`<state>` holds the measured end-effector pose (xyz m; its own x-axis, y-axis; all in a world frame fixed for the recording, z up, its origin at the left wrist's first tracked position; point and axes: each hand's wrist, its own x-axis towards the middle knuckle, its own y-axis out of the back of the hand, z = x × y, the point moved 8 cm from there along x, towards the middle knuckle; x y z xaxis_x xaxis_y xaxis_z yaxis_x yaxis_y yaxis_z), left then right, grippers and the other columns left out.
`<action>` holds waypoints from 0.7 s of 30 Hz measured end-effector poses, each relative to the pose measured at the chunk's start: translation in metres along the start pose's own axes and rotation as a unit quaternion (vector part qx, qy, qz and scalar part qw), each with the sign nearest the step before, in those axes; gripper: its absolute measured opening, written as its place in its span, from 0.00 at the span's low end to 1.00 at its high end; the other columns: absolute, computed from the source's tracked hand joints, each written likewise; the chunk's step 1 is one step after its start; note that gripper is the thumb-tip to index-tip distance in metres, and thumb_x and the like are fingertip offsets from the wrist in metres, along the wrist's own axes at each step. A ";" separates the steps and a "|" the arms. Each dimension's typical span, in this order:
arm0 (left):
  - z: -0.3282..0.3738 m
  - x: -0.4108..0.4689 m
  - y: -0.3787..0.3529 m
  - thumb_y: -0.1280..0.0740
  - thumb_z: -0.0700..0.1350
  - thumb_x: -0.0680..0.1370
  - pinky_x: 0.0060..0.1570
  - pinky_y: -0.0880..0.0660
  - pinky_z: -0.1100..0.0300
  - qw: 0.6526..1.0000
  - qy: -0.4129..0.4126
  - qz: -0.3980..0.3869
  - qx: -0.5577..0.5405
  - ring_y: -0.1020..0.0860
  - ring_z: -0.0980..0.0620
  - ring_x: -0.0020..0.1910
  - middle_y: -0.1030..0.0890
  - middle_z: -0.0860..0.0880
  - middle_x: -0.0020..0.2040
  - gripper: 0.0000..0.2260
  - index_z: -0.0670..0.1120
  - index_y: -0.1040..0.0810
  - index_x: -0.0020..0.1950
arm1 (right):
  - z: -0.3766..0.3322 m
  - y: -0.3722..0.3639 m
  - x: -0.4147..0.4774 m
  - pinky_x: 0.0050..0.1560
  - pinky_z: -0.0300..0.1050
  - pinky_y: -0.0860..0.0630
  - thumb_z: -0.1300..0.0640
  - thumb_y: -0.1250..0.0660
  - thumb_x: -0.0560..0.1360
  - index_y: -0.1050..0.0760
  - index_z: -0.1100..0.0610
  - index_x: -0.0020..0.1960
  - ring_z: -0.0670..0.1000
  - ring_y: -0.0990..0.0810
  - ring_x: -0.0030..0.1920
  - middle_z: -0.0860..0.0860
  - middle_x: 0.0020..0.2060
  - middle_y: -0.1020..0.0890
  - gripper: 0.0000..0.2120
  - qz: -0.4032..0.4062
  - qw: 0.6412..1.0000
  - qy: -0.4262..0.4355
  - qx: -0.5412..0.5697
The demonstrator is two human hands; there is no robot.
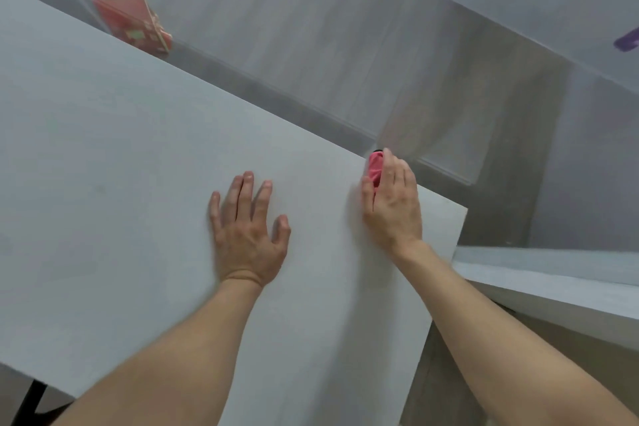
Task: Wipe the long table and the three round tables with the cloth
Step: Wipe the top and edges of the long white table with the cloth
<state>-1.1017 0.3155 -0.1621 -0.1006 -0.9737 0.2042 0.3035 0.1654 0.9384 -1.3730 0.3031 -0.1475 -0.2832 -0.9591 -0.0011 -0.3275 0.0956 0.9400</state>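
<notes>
The right grip [390, 197] is curled round the bunched cloth [376, 166] at the far edge of the table [103, 149], near its right corner. The left grip [247, 235] lies flat, fingers spread. Pushed outward, the cloth may slide off the edge; bunched, it may skip patches.

Red stand [135, 19], purple object [627, 40]

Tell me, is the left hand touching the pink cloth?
Apart. The head view shows bare white table between the left hand, lying flat on it, and the pink cloth gripped by the right hand.
</notes>
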 end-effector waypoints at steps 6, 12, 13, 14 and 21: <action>0.002 0.003 0.000 0.34 0.54 0.82 0.81 0.43 0.32 1.000 -0.005 0.010 0.009 0.36 0.42 0.85 0.34 0.43 0.85 0.28 0.46 0.27 0.81 | -0.076 -0.040 0.048 0.65 0.65 0.29 0.40 0.48 0.86 0.25 0.67 0.66 0.66 0.24 0.57 0.63 0.55 0.21 0.31 -0.007 0.996 -0.038 -0.082; 0.000 0.002 0.000 0.35 0.54 0.83 0.81 0.43 0.32 1.000 -0.001 -0.006 0.019 0.38 0.43 0.86 0.35 0.44 0.85 0.28 0.46 0.28 0.82 | -0.003 -0.007 0.025 0.67 0.58 0.27 0.51 0.45 0.83 0.27 0.63 0.71 0.62 0.23 0.61 0.59 0.61 0.18 0.23 0.008 0.999 0.043 0.012; 0.001 0.002 0.000 0.35 0.54 0.83 0.81 0.43 0.32 1.000 -0.003 -0.005 0.019 0.38 0.43 0.86 0.35 0.44 0.85 0.28 0.46 0.28 0.82 | 0.013 -0.001 0.017 0.68 0.59 0.28 0.51 0.45 0.84 0.27 0.64 0.72 0.64 0.23 0.62 0.60 0.62 0.19 0.23 0.020 0.999 0.030 -0.015; 0.002 0.003 0.001 0.35 0.54 0.83 0.81 0.43 0.32 1.000 -0.004 -0.005 0.020 0.38 0.43 0.86 0.35 0.43 0.85 0.28 0.46 0.28 0.82 | 0.019 0.001 0.012 0.67 0.60 0.27 0.52 0.45 0.84 0.27 0.64 0.71 0.65 0.23 0.61 0.60 0.61 0.19 0.22 0.040 0.998 0.020 -0.041; 0.003 0.004 0.001 0.36 0.55 0.83 0.81 0.43 0.32 1.000 -0.006 -0.008 0.016 0.37 0.42 0.85 0.34 0.42 0.85 0.28 0.45 0.27 0.81 | -0.182 -0.071 0.089 0.51 0.58 0.28 0.61 0.47 0.76 0.23 0.65 0.65 0.64 0.21 0.52 0.60 0.52 0.18 0.23 0.033 0.993 0.103 -0.036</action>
<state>-1.1049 0.3118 -0.1598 -0.1171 -0.9744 0.1918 0.2707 0.1545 0.9502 -1.2104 0.1626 -0.1526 -0.1095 -0.9862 0.1242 -0.2460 0.1479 0.9579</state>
